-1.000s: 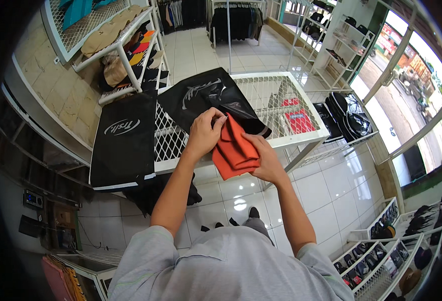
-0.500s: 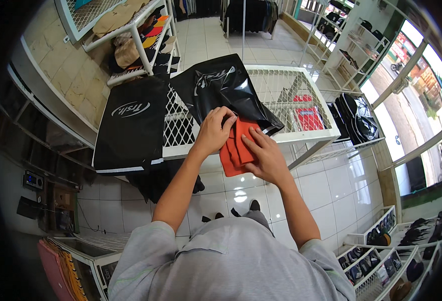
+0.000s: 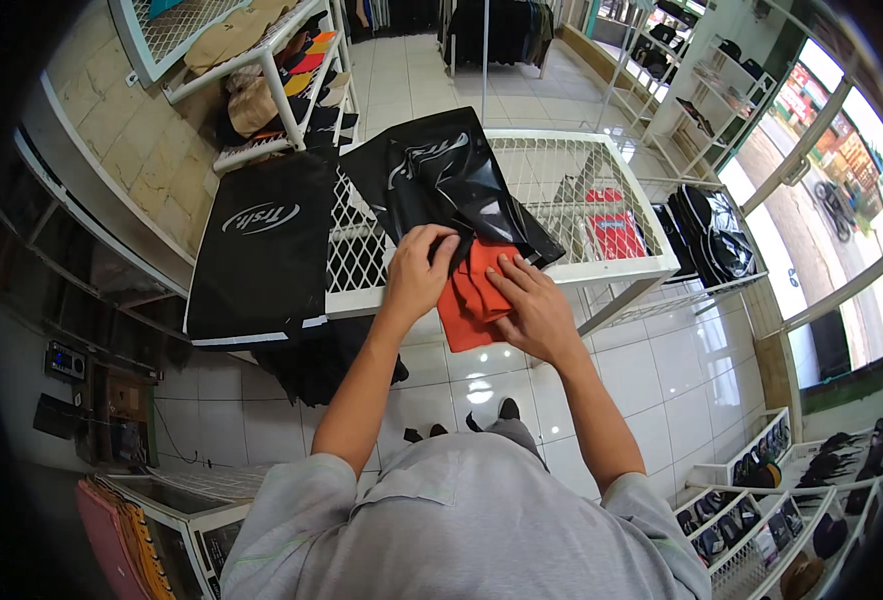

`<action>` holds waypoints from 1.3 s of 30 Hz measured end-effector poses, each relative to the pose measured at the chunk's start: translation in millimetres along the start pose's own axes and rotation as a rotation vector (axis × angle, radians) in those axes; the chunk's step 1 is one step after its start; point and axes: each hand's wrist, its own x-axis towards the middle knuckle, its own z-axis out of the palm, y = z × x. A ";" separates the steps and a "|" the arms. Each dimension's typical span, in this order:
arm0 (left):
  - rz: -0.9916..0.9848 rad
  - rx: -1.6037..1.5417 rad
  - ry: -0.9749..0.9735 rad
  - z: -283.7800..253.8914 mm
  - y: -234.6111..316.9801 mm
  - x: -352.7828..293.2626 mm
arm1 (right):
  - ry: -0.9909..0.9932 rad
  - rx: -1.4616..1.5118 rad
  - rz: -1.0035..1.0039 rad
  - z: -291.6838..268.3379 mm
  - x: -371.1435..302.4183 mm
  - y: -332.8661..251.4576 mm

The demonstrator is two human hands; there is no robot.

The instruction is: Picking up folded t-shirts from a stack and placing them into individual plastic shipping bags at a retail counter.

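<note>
A glossy black plastic bag (image 3: 441,165) with a pale printed mark lies on the white mesh table (image 3: 571,160), its mouth toward me. Folded orange cloth (image 3: 476,318) sits partly inside that mouth, and its near end hangs past the table's front edge. My left hand (image 3: 421,272) is closed on the bag's edge at the left of the opening, thumb and fingers pinching the plastic. Over the right side of the cloth lies my right hand (image 3: 536,308), gripping it with the fingers on top and the thumb at the near side. The cloth's far end is hidden inside the bag.
Flat black bags (image 3: 261,245) are stacked on the table's left end. Red packaged items (image 3: 616,225) lie under the mesh at right. A cap shelf (image 3: 296,100) stands at far left, and dark bags (image 3: 711,235) rest on a low rack beyond the table's right end.
The orange cloth's top folds have bunched and shifted slightly at the bag's mouth. My left hand has moved a little left and down with the bag edge; the right hand remains on the cloth.
</note>
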 end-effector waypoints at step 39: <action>-0.597 -0.705 0.238 85.0 53.8 -98.1 | 0.166 0.039 0.162 -15.0 105.9 191.9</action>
